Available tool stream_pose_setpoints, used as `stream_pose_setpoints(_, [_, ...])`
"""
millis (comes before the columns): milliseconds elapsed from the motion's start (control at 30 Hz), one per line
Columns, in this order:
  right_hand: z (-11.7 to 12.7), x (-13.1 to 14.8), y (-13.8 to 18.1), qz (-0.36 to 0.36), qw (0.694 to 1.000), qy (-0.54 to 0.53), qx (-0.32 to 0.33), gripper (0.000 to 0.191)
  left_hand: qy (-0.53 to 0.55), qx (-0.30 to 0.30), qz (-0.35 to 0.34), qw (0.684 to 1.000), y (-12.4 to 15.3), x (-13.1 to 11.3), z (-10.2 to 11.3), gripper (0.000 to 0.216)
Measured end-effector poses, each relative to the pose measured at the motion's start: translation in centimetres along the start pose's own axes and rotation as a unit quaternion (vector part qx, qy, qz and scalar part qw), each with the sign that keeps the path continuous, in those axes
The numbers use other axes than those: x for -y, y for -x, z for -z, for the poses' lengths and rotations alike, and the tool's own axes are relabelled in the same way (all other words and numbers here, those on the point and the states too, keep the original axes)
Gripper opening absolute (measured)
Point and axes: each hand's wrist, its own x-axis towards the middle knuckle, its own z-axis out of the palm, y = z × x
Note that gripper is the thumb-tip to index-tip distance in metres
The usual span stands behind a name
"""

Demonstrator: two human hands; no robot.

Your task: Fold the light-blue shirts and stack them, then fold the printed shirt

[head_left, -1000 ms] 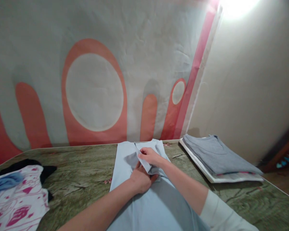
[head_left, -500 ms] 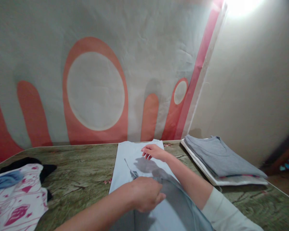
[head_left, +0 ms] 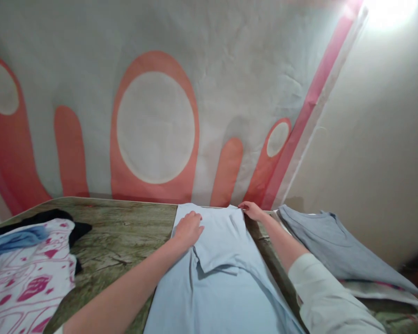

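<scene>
A light blue shirt (head_left: pixel 219 278) lies lengthwise on the wood-grain table (head_left: pixel 125 236), its sleeves folded in over the middle. My left hand (head_left: pixel 188 228) rests flat on the shirt's far left corner, fingers spread. My right hand (head_left: pixel 251 210) touches the far right corner at the table's back edge, fingers stretched along the cloth. Neither hand lifts anything.
A stack of folded clothes topped by a grey shirt (head_left: pixel 334 250) sits at the right. At the left lies a pile with a white-and-pink printed garment (head_left: pixel 24 283), a blue one (head_left: pixel 14 239) and a black one (head_left: pixel 48 217). A painted wall stands right behind the table.
The right hand let go of the folded sleeve and slid to the far right corner. The left hand moved up from the shirt's middle to the far left corner. The view shifted left.
</scene>
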Motion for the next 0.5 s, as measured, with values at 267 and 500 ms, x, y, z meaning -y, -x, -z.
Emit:
stream_pose_setpoints(267, [0.3, -0.6, -1.4, -0.017, 0.997, -0.025, 0.068, 0.006, 0.040, 0.026, 0.074, 0.996, -0.9, 2.3, -0.4, 0.025])
stream_pose_setpoints(500, [0.6, -1.0, -1.4, -0.030, 0.993, -0.098, 0.063, 0.021, 0.136, 0.032, 0.040, 0.989, -1.8, 3.3, -0.8, 0.008])
